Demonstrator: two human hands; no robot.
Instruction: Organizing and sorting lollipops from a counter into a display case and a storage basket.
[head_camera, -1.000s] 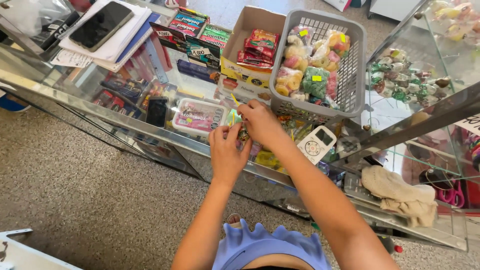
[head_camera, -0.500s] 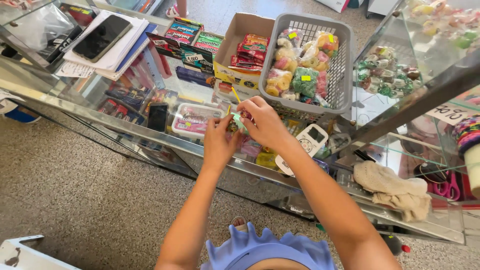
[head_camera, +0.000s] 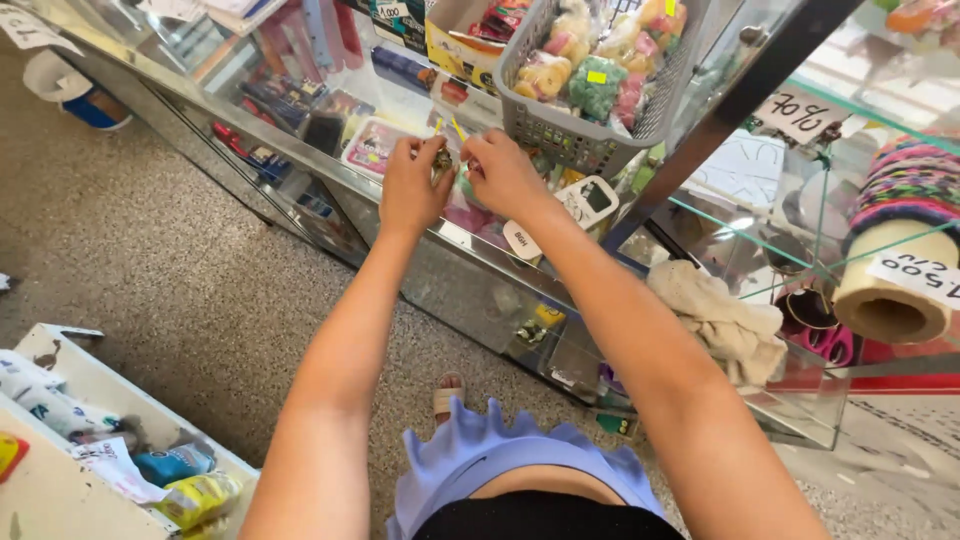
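My left hand (head_camera: 413, 183) and my right hand (head_camera: 503, 172) meet over the top of a glass display counter (head_camera: 440, 235). Between their fingertips they pinch a small dark item (head_camera: 442, 159) with a thin yellow strip sticking up from it; what it is I cannot tell. Both hands hover just in front of a grey plastic basket (head_camera: 590, 140) filled with several colourful wrapped packets.
A cardboard box (head_camera: 452, 45) of packets stands left of the basket. A white calculator (head_camera: 590, 200) and a pink-rimmed tray (head_camera: 372, 150) lie under the glass. A cloth (head_camera: 722, 318) lies on a shelf at right. A white rack (head_camera: 95, 420) stands at lower left.
The view has swung left and closer. Both hands stay together on the small item, which has shifted slightly toward the basket's front.
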